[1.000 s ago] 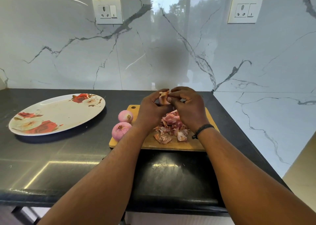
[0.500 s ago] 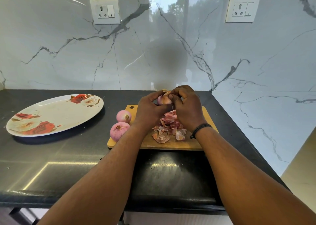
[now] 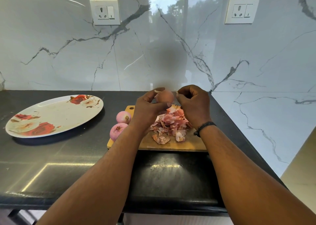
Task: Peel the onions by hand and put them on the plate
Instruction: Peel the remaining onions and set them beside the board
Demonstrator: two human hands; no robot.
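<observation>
My left hand [image 3: 150,107] grips a partly peeled onion [image 3: 165,96] above the back of the wooden cutting board [image 3: 172,143]. Just right of it, my right hand [image 3: 194,103] has its fingers curled and pinches a small scrap of skin at its fingertips. A pile of pink onion skins [image 3: 171,123] lies on the board under both hands. Two peeled pink onions [image 3: 123,117] [image 3: 118,130] sit at the board's left edge. The flowered oval plate [image 3: 51,117] lies at the left of the counter, with no onion on it.
The black counter [image 3: 68,158] ends at a marble wall behind and a corner at the right. Two wall sockets [image 3: 104,12] [image 3: 242,10] sit high on the wall. The counter's front edge runs below my forearms.
My hands have come apart: the right hand pulled away to the right from the onion, which now shows more fully in my left hand.
</observation>
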